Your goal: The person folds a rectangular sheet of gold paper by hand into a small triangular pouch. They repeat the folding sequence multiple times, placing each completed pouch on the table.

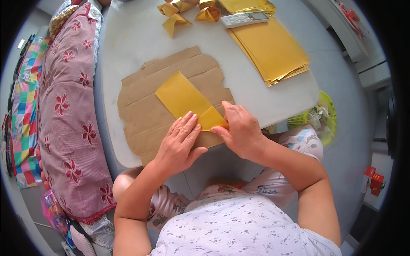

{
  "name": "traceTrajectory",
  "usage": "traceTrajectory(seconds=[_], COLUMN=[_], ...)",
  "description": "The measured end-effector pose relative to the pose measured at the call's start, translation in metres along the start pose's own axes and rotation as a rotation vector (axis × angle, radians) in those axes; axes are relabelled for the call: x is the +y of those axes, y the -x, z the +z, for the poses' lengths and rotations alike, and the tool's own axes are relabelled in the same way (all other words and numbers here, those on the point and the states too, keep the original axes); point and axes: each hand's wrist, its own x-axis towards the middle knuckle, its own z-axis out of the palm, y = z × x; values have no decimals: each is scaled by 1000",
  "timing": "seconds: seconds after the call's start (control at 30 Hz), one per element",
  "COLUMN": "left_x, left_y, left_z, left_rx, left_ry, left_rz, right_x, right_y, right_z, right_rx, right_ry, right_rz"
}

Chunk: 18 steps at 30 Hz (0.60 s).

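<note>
A sheet of gold paper (pixel 184 94) lies slantwise on a flattened piece of brown cardboard (pixel 144 112), its near end folded over. The fingertips of my left hand (pixel 179 144) rest flat on the paper's lower left edge, by the fold. My right hand (pixel 241 131) pinches the folded corner at the lower right between thumb and fingers. Up and to the right, a stack of gold paper sheets (pixel 269 48) lies on the white table (pixel 128 41), with a white remote control (pixel 245 20) on top of it. Several folded gold paper pieces (pixel 208 14) sit at the table's far side.
A sofa or bench with a pink flowered cover (pixel 69 118) runs along the left. A green plastic basket (pixel 328 118) holding crumpled wrappers stands on the floor past the table's right corner. White cabinets (pixel 373 75) and red boxes (pixel 376 185) are at the far right.
</note>
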Motion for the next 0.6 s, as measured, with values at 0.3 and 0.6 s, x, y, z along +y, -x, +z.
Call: traceTrajectory(seconds=[0.3,0.6], left_x=[10,-1], left_y=[5,-10], left_z=[-10,-14], left_rx=[308,512], left_ry=[661,1122], left_rz=[-800,-710], right_x=[-12,-36], right_y=[-27,-32], right_z=[-11,3], right_rx=[-135,-412], right_ry=[-755,-887], right_rz=[481,393])
